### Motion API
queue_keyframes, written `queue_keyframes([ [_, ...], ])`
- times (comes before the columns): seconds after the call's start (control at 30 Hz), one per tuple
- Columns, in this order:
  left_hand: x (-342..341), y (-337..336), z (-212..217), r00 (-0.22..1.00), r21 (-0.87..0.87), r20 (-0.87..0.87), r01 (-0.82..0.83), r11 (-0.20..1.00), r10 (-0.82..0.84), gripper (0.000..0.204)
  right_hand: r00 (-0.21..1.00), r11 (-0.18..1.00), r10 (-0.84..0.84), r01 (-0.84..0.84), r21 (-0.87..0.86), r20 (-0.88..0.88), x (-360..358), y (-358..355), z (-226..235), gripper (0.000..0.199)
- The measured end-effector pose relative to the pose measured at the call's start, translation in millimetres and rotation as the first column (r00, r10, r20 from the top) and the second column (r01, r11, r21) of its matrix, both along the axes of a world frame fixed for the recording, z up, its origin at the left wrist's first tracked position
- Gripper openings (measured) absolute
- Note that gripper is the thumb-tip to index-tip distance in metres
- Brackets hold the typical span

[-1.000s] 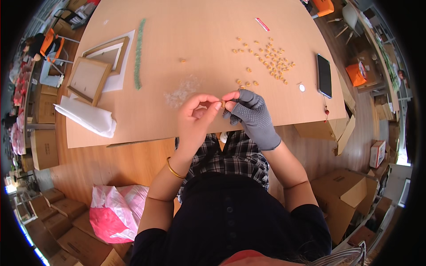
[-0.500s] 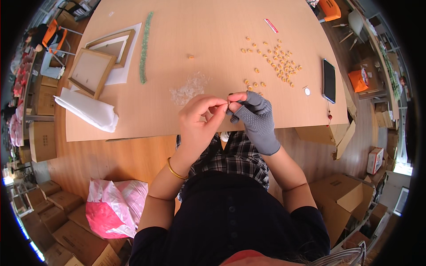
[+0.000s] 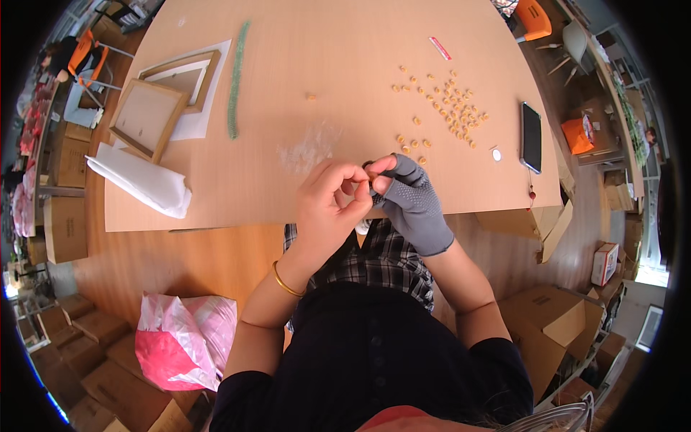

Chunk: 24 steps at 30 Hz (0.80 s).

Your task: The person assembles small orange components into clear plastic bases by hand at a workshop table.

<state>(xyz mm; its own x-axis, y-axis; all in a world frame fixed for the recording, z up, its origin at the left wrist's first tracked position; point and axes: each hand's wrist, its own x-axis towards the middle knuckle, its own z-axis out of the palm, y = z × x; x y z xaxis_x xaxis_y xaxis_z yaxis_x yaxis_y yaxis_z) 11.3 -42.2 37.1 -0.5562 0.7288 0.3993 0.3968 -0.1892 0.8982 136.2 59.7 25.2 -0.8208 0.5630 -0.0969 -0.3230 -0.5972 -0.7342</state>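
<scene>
The left hand [image 3: 327,205], bare, and the right hand [image 3: 410,201], in a grey glove, meet just above the near edge of the counter [image 3: 288,194]. Both pinch one small bead [image 3: 370,175] between their fingertips; any thread is too fine to make out.

The pinch sits at the counter's edge, so a slip would likely send the bead onto the lap or floor. The glove probably dulls the grip.

The loose beads [image 3: 446,104] lie scattered on the bare counter with no tray; a sweeping sleeve could roll them off. A pink bag [image 3: 180,338] on the floor hides its contents.
</scene>
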Motion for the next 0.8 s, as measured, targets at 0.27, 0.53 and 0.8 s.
queue_keyframes([
  [0.27,-8.7,-8.3,11.7,0.977,-0.03,0.138,0.167,0.985,-0.162,0.014,0.958,0.932,0.231,-0.268,-0.244,-0.17,1.4,3.2,-2.4,0.013],
  [0.53,-18.1,-11.1,8.1,0.941,-0.057,0.156,0.313,0.948,-0.301,0.013,0.95,0.919,0.261,-0.299,-0.257,-0.172,4.5,2.4,-6.4,0.014],
  [0.8,-5.4,-9.4,10.0,0.958,0.013,0.156,0.24,0.971,-0.239,0.013,0.963,0.929,0.225,-0.257,-0.267,-0.145,6.8,-5.3,2.2,0.017],
])
